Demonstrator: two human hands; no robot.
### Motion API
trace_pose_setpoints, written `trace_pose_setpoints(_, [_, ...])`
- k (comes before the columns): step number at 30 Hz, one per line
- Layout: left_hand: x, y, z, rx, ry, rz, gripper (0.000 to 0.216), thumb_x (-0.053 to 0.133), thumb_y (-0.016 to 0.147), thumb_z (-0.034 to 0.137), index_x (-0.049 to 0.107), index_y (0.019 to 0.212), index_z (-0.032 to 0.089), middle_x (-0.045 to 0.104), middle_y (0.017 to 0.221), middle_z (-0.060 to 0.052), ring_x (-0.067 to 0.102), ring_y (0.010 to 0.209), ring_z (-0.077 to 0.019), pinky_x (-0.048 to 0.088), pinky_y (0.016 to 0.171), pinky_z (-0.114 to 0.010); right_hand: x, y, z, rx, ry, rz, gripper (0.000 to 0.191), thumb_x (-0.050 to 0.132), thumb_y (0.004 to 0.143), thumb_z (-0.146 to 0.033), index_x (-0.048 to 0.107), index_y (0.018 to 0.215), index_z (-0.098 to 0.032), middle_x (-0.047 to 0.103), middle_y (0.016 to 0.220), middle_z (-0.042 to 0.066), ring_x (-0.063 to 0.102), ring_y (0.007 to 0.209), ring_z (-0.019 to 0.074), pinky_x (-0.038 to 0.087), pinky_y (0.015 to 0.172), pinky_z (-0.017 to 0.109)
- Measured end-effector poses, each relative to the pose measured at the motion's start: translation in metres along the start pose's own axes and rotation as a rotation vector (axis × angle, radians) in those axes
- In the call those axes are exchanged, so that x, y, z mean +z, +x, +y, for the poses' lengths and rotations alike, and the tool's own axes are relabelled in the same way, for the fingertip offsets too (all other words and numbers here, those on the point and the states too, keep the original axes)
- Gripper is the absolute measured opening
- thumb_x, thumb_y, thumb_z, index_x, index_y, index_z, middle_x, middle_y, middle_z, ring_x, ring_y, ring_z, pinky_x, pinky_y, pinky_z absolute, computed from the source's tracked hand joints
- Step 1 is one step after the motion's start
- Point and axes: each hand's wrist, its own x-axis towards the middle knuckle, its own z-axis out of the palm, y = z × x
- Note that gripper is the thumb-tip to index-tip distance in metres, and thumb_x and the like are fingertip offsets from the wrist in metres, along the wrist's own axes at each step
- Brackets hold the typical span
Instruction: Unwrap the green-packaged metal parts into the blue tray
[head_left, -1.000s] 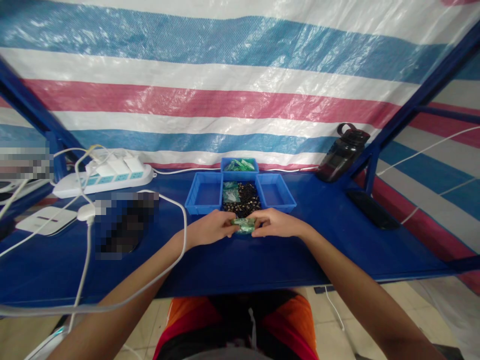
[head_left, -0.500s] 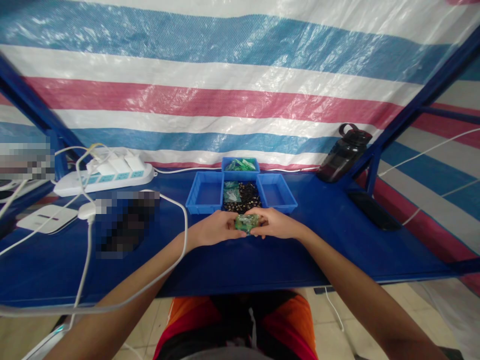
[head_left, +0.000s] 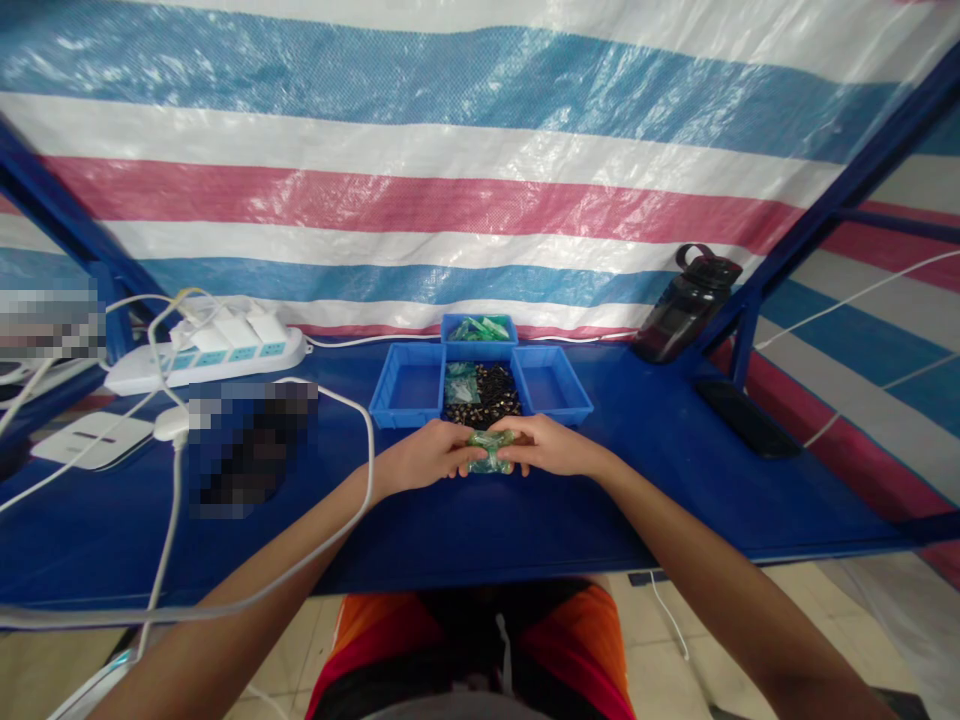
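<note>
Head, left hand (head_left: 421,460), right hand (head_left: 553,448) pinching packet (head_left: 491,452)

Small green plastic packet (head_left: 491,452), crumpled, pinched at both ends, just above blue table

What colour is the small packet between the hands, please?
The packet is translucent green, seen in the head view.
</note>
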Motion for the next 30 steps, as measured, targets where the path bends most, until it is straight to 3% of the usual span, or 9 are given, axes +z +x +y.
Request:
trace_pose_setpoints(12, [0.003, -0.001, 0.001, 0.065, -0.019, 0.097, 0.036, 0.045, 0.090, 0.044, 0.057, 0.073, 0.015, 0.058, 0.059, 0.000, 0.056, 0.053, -0.0100, 0.042, 0.050, -0.018, -0.004, -0.001, -0.007, 0.006, 0.009, 0.060, 0.022, 0.059, 0.085, -0.031, 0.059, 0.098, -0.013, 0.065, 0.069, 0.001, 0.062, 0.057, 0.0119, 0.050, 0.053, 0.022])
trace_pose_setpoints(18, [0.012, 0.002, 0.001, 0.049, -0.184, 0.108, 0.034, 0.048, 0.087, 0.046, 0.058, 0.084, 0.014, 0.055, 0.062, 0.002, 0.056, 0.053, -0.0107, 0.043, 0.043, -0.018, -0.004, -0.002, -0.006, 0.012, 0.025, 0.081, 0.025, 0.062, 0.083, -0.039, 0.057, 0.086, -0.014, 0.065, 0.064, 0.001, 0.061, 0.056, 0.0126, 0.047, 0.050, 0.021])
trace_pose_setpoints(23, [0.014, 0.003, -0.001, 0.054, -0.201, 0.154, 0.033, 0.049, 0.087, 0.046, 0.054, 0.076, 0.015, 0.051, 0.059, 0.003, 0.054, 0.051, -0.0097, 0.042, 0.042, -0.017, -0.003, -0.002, -0.009, 0.014, 0.017, 0.059, 0.026, 0.057, 0.086, -0.041, 0.056, 0.089, -0.015, 0.065, 0.065, 0.001, 0.060, 0.053, 0.0120, 0.047, 0.049, 0.021])
trace_pose_setpoints(30, [0.016, 0.003, -0.001, 0.070, -0.211, 0.172, 0.030, 0.050, 0.088, 0.043, 0.055, 0.081, 0.014, 0.052, 0.063, 0.003, 0.054, 0.053, -0.0088, 0.041, 0.043, -0.016, -0.003, -0.003, -0.011, 0.009, -0.052, 0.069, 0.027, 0.053, 0.088, -0.041, 0.057, 0.084, -0.015, 0.063, 0.064, 0.000, 0.060, 0.053, 0.0117, 0.046, 0.048, 0.020])
